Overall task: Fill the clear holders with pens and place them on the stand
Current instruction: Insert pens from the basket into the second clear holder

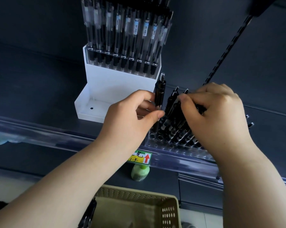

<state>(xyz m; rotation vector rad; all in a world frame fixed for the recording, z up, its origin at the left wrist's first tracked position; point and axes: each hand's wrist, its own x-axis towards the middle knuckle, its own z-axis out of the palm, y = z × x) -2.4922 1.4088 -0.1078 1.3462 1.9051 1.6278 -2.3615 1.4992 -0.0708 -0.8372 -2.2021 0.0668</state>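
- Black pen [160, 94] stands upright, pinched in the left hand [132, 116].
- Right hand [216, 112], just beside it, clutches a pen bundle [173, 102] over the clear holder [170, 145].
- White stand [106, 79] sits behind both grips.

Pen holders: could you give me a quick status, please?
Left hand grips one pen. Right hand holds a bunch over clear holder. Nothing blocking.

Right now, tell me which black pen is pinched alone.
The upright black pen in the left hand; the right hand grips a bunch over the clear holder.
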